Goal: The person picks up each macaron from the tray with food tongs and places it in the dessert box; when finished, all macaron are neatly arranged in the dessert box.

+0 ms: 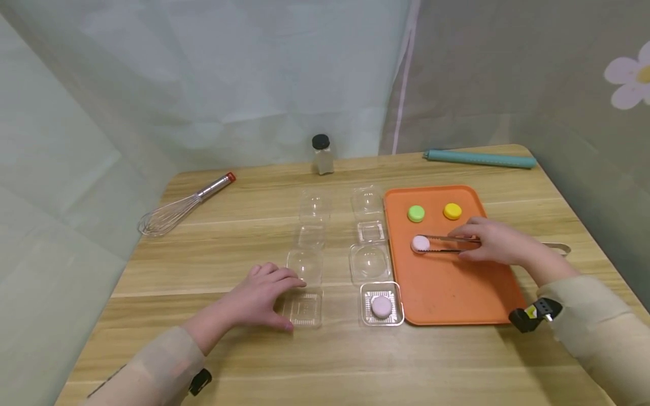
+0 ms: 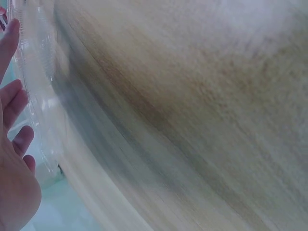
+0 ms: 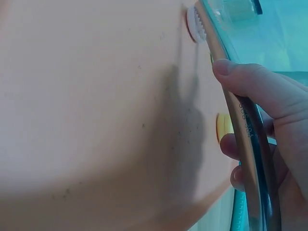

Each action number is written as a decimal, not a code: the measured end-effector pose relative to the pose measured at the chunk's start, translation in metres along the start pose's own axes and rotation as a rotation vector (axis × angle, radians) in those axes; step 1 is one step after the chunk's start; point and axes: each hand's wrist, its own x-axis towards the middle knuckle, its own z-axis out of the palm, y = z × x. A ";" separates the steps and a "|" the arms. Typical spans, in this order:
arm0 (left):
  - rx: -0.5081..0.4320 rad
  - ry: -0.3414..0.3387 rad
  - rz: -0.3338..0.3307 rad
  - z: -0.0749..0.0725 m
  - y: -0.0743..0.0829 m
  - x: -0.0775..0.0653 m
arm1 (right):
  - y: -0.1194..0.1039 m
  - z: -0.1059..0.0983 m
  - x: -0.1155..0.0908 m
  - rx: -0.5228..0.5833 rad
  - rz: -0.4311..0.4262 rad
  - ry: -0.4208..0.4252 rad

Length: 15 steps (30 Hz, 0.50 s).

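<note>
My right hand (image 1: 490,241) grips metal tongs (image 3: 240,108) between thumb and fingers, above the orange tray (image 1: 457,293). The tong tips stand on either side of a pale pink macaron (image 1: 420,244) on that tray. Behind it lie a green macaron (image 1: 416,213) and a yellow macaron (image 1: 452,211). My left hand (image 1: 261,296) is at the left side of a clear plastic box (image 1: 306,309), its fingers spread loosely and holding nothing. Another pale pink macaron (image 1: 382,307) sits in the open clear box (image 1: 363,316) left of the tray.
More clear boxes with lids opened back stand behind, including one small box (image 1: 370,231). A whisk (image 1: 178,211) lies at the left. At the back stand a black-capped jar (image 1: 323,158) and a teal stick-like roll (image 1: 479,159).
</note>
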 end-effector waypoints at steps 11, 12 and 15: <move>-0.013 0.007 0.005 0.002 -0.001 0.000 | 0.000 0.003 0.001 -0.023 0.021 -0.016; -0.015 0.008 0.006 0.002 -0.001 0.000 | 0.000 0.003 0.000 -0.028 0.019 -0.006; -0.015 0.012 0.011 0.001 -0.002 0.000 | -0.002 0.002 0.000 -0.038 0.007 0.029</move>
